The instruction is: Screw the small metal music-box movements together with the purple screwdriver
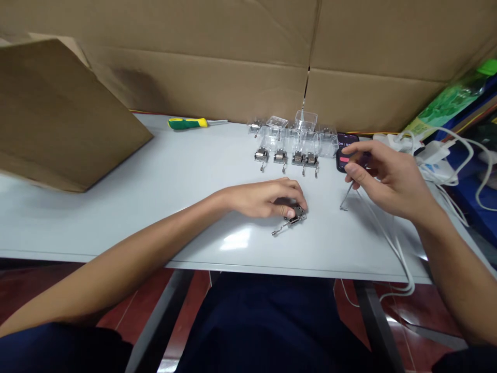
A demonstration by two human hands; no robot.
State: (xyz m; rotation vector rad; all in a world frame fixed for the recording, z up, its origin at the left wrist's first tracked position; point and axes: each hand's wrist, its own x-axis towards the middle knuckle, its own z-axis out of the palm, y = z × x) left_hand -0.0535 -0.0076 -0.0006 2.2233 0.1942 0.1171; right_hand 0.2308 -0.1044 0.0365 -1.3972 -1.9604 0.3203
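Left grip [262, 201] pinches boxy silver metal crank mechanism [298, 213] toward surface's front edge [240, 263]; right grip [394, 178] pinches thin silver metal rod [346, 196]. Best keep mechanism braced steady.

Metal mechanism [298, 213] partly under the left hand [264, 199], phone [343, 160] partly behind the right hand [394, 176].

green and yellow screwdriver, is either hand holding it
No, the screwdriver lies on the white table near the cardboard wall, apart from the left hand and the right hand.
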